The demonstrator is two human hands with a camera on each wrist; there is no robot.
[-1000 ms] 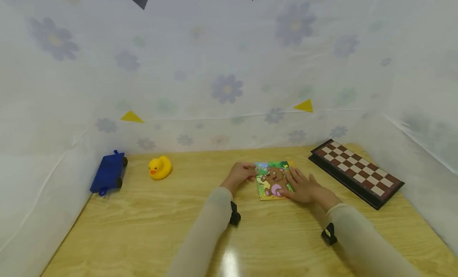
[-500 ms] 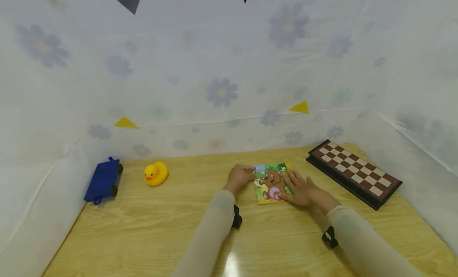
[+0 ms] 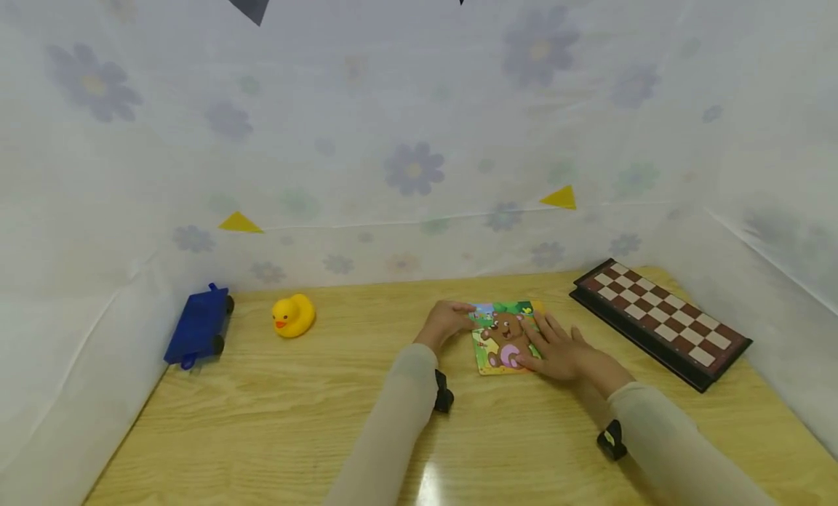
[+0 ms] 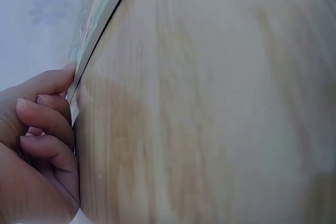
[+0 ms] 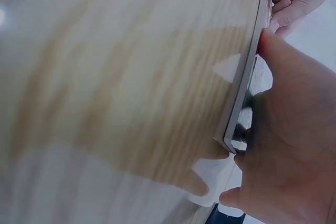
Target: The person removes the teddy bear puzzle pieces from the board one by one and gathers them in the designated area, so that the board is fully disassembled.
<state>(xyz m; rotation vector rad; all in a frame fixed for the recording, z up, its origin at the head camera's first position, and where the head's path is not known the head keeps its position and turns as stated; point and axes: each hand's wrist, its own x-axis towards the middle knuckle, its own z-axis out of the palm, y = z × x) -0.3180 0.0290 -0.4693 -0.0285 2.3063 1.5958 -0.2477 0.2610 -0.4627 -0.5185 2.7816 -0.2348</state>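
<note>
A thin square bear picture board [image 3: 505, 339] lies flat on the wooden table, its brown bear facing up. My left hand [image 3: 447, 323] is at the board's upper left edge. In the left wrist view that hand [image 4: 44, 129] has its lower fingers curled, while a fingertip and the thumb meet the board's edge [image 4: 105, 19]. My right hand [image 3: 556, 347] rests on the board's right side with its fingers spread and fairly straight. The right wrist view shows this hand [image 5: 294, 129] over the board's edge [image 5: 242, 85]; part of the picture is hidden under it.
To the right sits a brown-and-white checkered board [image 3: 661, 320] in a dark case. On the left are a yellow rubber duck [image 3: 294, 316] and a blue wheeled toy [image 3: 199, 326]. White flowered cloth [image 3: 366, 164] encloses the table [image 3: 294, 419] at the back and sides.
The view shifts slightly as the head moves. Both hands stay at the board in nearly the same pose, and the board, duck and blue toy keep their places on the table.
</note>
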